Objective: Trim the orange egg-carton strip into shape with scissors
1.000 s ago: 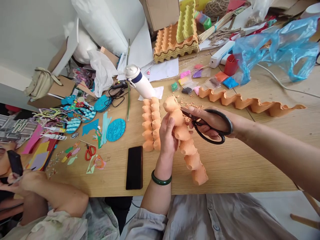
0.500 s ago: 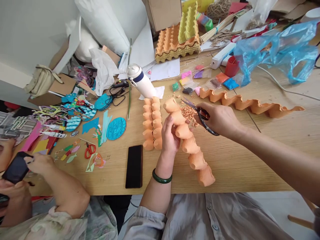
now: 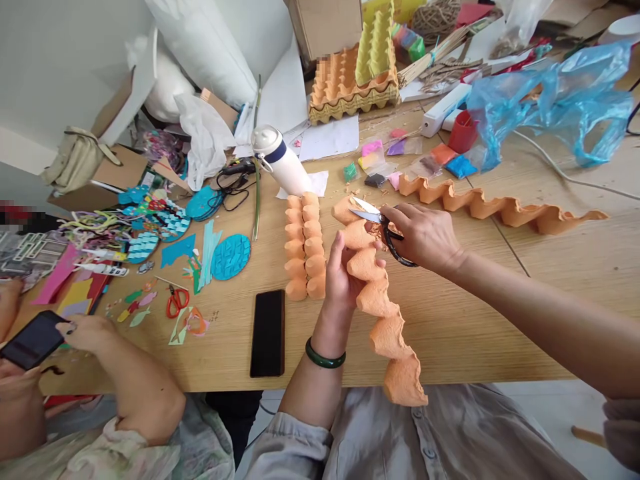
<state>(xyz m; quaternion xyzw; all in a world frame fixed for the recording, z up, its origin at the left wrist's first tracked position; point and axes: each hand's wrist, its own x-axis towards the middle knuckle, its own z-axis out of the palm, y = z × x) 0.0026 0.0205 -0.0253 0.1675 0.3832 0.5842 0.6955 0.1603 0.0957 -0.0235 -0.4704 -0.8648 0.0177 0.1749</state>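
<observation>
The left hand (image 3: pixel 341 273) grips an orange egg-carton strip (image 3: pixel 380 300) near its upper end, fingers wrapped around it, above the table's (image 3: pixel 475 327) near edge; the lower end hangs past that edge. The right hand (image 3: pixel 425 235) is closed through the black handles of scissors (image 3: pixel 377 220) (blades parted), which touch the strip's top.
</observation>
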